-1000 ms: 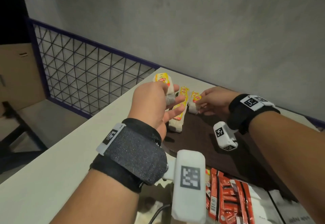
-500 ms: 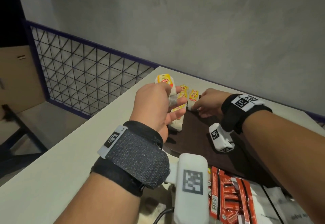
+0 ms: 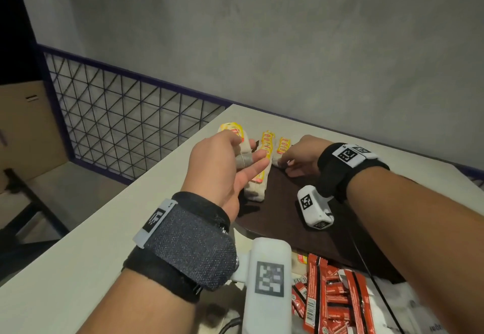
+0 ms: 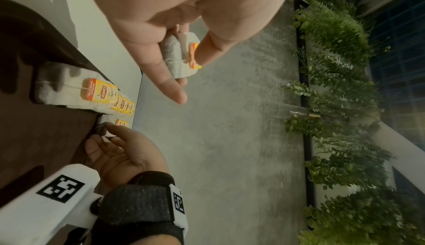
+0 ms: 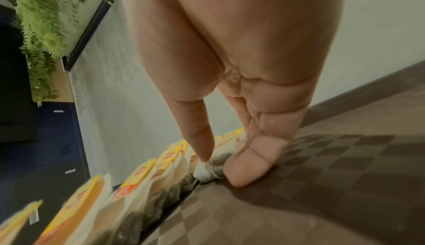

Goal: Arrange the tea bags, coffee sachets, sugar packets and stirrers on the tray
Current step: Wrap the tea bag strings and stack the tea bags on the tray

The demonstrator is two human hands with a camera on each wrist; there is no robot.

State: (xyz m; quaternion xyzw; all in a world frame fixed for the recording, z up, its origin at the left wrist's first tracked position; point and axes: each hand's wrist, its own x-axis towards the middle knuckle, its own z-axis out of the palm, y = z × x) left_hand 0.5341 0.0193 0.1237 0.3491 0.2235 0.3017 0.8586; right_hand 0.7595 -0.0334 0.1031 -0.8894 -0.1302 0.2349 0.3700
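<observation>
A dark brown tray [image 3: 288, 218] lies on the white table. A row of yellow-tagged tea bags [image 3: 258, 176] stands along the tray's left edge, also in the left wrist view [image 4: 96, 92] and the right wrist view [image 5: 142, 181]. My left hand [image 3: 243, 158] hovers above that row and pinches a tea bag [image 4: 179, 58] between thumb and fingers. My right hand [image 3: 282, 162] is at the tray's far end. Its thumb and curled fingers [image 5: 248, 167] pinch the last tea bag [image 5: 210, 169] there. Red coffee sachets [image 3: 332, 299] lie in a heap near me.
The table's left edge [image 3: 146, 189] drops off beside a wire-mesh railing [image 3: 125, 124]. A grey wall stands just behind the table. White packaging [image 3: 408, 307] lies under and beside the red sachets at the near right.
The right hand has edged left onto the far tea bag. The left hand still holds its tea bag above the row, almost unmoved. The head view has tilted slightly.
</observation>
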